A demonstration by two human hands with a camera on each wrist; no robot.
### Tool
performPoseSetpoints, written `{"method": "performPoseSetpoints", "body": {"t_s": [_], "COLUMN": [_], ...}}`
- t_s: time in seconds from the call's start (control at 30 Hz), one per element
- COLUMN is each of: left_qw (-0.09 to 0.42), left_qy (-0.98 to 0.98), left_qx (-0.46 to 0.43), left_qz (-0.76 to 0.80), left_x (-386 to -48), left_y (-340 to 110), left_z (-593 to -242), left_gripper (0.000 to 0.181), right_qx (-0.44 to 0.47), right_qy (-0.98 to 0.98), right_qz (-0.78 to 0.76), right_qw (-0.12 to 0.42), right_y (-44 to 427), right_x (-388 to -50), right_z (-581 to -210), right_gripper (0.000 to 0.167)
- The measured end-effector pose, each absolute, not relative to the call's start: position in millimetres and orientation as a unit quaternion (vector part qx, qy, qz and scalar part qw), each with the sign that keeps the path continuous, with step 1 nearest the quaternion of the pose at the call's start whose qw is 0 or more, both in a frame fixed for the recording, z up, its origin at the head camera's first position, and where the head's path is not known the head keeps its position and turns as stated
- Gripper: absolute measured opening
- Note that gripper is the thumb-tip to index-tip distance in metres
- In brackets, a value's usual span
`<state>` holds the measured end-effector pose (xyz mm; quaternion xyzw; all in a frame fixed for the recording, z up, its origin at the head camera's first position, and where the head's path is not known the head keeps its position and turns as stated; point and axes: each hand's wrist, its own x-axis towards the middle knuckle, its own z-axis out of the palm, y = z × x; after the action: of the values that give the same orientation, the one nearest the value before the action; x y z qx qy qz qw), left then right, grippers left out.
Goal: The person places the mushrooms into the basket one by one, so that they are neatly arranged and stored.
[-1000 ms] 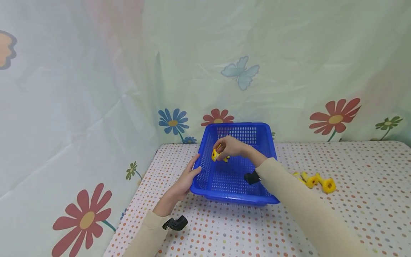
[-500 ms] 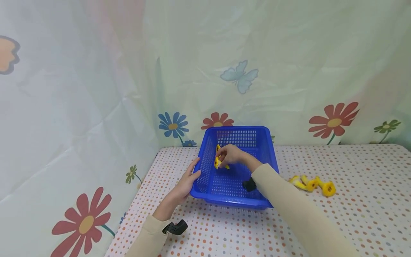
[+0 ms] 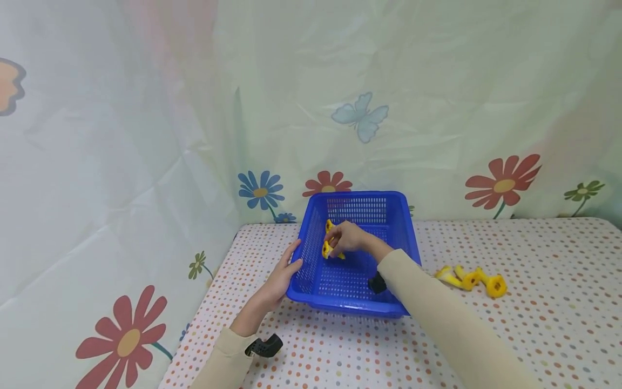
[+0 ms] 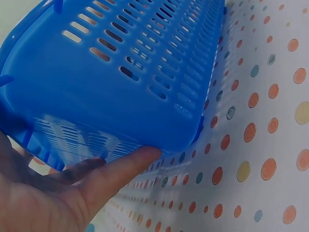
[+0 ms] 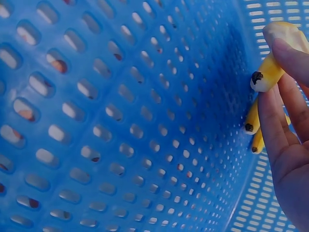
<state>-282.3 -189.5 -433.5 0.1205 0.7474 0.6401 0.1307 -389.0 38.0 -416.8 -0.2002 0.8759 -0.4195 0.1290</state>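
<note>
Legible markings: none. No text, label, brand, number or sign can be read in any view.
</note>
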Motion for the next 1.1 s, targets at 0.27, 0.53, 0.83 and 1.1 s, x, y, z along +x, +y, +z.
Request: {"method": "performPoseSetpoints", "body": {"t_s": [0.27, 0.53, 0.83, 1.1], "left_qw": [0.124, 0.12, 0.114, 0.114], "left_qy": [0.75, 0.756, 0.759, 0.762], "left_qx": [0.12, 0.12, 0.126, 0.127], "left_qz": [0.638, 0.632, 0.629, 0.625], "left_x": [-282.8, -282.6, -282.9, -282.3], "left_y": [-187.8, -187.3, -188.5, -187.1], "left_z": [-432.5, -435.0, -436.2, -434.6], "left_gripper": [0.056, 0.056, 0.057, 0.058], "right_qx": [-0.21, -0.208, -0.195, -0.188], "right_qy": [0.88, 0.88, 0.883, 0.885], "right_qz": [-0.405, -0.405, -0.404, -0.405], "right_qw": [0.134, 0.135, 0.138, 0.132], "right_y": [38.8, 37.6, 35.9, 35.9], "right_x": [-392.0, -391.9, -393.4, -392.1], "right_z": [-420.6, -425.5, -431.0, -430.8], "right_gripper": [0.033, 0.033, 0.033, 0.033]}}
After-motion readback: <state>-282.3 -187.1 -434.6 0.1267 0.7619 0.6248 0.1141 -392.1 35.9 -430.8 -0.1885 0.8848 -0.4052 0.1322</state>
